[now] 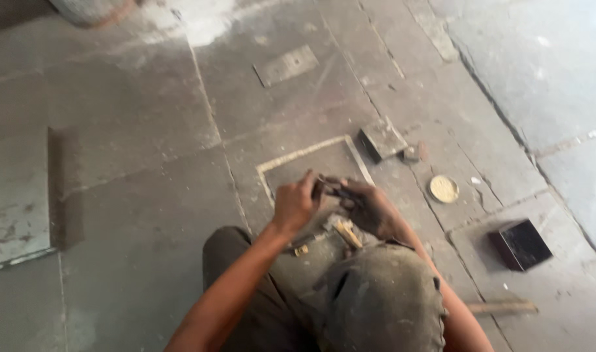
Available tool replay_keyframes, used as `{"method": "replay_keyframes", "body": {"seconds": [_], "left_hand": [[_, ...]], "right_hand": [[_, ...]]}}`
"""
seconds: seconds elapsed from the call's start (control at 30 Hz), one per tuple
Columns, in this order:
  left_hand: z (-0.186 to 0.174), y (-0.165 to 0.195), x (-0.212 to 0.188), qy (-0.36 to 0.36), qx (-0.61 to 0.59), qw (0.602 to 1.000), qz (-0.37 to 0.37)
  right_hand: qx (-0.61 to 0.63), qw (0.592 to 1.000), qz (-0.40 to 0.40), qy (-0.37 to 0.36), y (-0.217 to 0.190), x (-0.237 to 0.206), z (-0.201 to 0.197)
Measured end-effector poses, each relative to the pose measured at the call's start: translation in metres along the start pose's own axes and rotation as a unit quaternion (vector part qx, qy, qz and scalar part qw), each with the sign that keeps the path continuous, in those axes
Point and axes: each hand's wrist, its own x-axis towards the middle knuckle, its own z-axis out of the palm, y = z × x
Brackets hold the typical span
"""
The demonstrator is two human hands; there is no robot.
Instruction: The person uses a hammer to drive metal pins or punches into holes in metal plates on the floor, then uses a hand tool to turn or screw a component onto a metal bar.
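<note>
A small dark tool (330,188), blurred, sits between both hands above a framed metal plate (314,166) on the floor, left hand (295,205) and right hand (369,208) fingers clamped on it, with a grey block (381,138) far right and a round yellow lid (444,188) to the right.

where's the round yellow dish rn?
Head view, right of centre: the round yellow dish lies on the stone floor, right of the hands, between grey block and black box.

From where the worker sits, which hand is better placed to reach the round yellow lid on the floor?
Probably the right hand: the round yellow lid lies on its side, nearby. The left hand would have to cross over.
</note>
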Motion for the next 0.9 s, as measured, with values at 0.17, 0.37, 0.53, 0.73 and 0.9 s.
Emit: {"method": "replay_keyframes", "body": {"seconds": [0.17, 0.37, 0.53, 0.73, 0.9], "left_hand": [[0.000, 0.000, 0.003, 0.058, -0.053, 0.994, -0.075], [0.012, 0.018, -0.008, -0.018, -0.033, 0.998, -0.046], [0.006, 0.018, -0.008, 0.011, -0.011, 0.999, -0.050], [-0.005, 0.007, -0.004, 0.024, -0.055, 0.988, -0.140], [0.005, 0.010, -0.004, -0.005, -0.031, 0.997, -0.070]], "right_hand": [[-0.417, 0.854, -0.309, 0.046, -0.008, -0.021, -0.008], [-0.400, 0.907, -0.113, -0.063, -0.005, -0.012, -0.015], [-0.054, 0.998, -0.009, -0.003, 0.004, -0.002, -0.005], [-0.396, 0.869, -0.293, 0.034, -0.009, -0.028, -0.025], [-0.407, 0.898, -0.169, 0.013, 0.009, -0.032, -0.029]]}}
